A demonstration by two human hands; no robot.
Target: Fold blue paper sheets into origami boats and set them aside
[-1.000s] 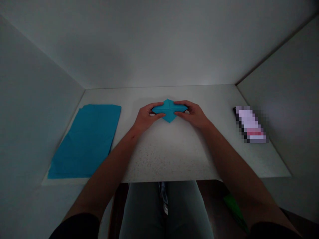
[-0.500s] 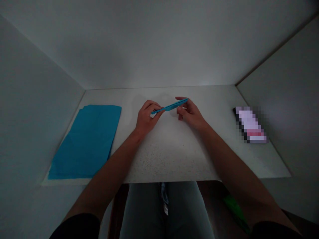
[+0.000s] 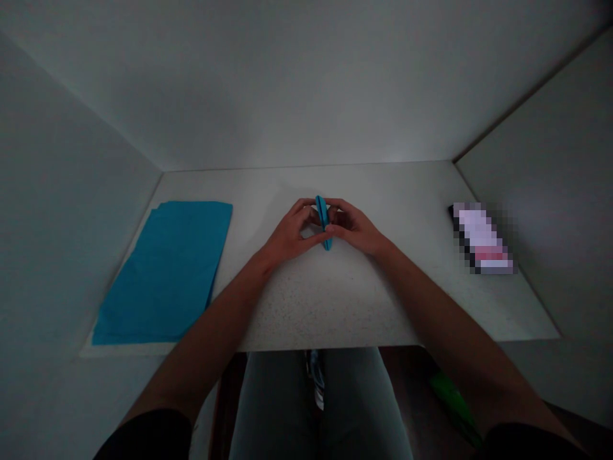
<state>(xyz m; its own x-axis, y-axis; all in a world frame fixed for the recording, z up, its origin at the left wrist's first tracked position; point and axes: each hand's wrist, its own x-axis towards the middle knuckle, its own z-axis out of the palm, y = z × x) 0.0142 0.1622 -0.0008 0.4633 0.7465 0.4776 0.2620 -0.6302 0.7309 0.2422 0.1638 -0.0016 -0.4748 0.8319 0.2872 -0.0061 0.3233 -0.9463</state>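
A small folded piece of blue paper (image 3: 323,220) stands on edge above the middle of the white table (image 3: 335,306), seen as a thin strip running away from me. My left hand (image 3: 290,235) pinches it from the left and my right hand (image 3: 357,230) pinches it from the right, fingertips meeting around the paper. Both sets of fingers are curled closed on it.
A stack of blue paper sheets (image 3: 165,268) lies flat at the table's left side. A blurred-out phone-like object (image 3: 481,239) lies near the right wall. White walls close in the table on the left, back and right. My legs show below the front edge.
The folded paper was held flat and wide, then tilted into a slanted strip, and now it is turned edge-on between my hands, which have come closer together.
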